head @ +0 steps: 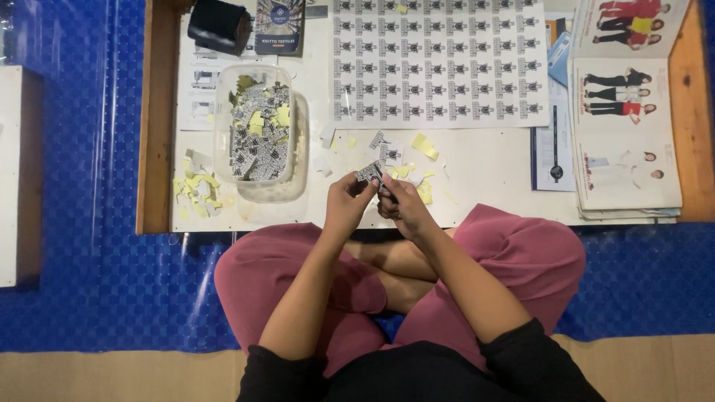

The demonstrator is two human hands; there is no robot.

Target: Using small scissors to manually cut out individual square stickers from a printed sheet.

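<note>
My left hand [344, 202] and my right hand [400, 206] meet over the near edge of the low table [484, 179]. Between their fingertips they pinch a small printed black-and-white sticker [369, 173]. A large sheet of many such stickers [439, 59] lies flat on the table beyond my hands. A clear plastic tub [257, 126] to the left is filled with cut stickers and yellow backing bits. Two loose stickers [387, 149] and yellow scraps [424, 145] lie just past my fingers.
Yellow paper scraps [197, 190] are piled at the table's left edge. A dark roll [218, 26] and a booklet [279, 26] sit at the back left. Clothing catalogues [622, 112] are stacked on the right. Blue mat [82, 186] covers the floor around my crossed legs.
</note>
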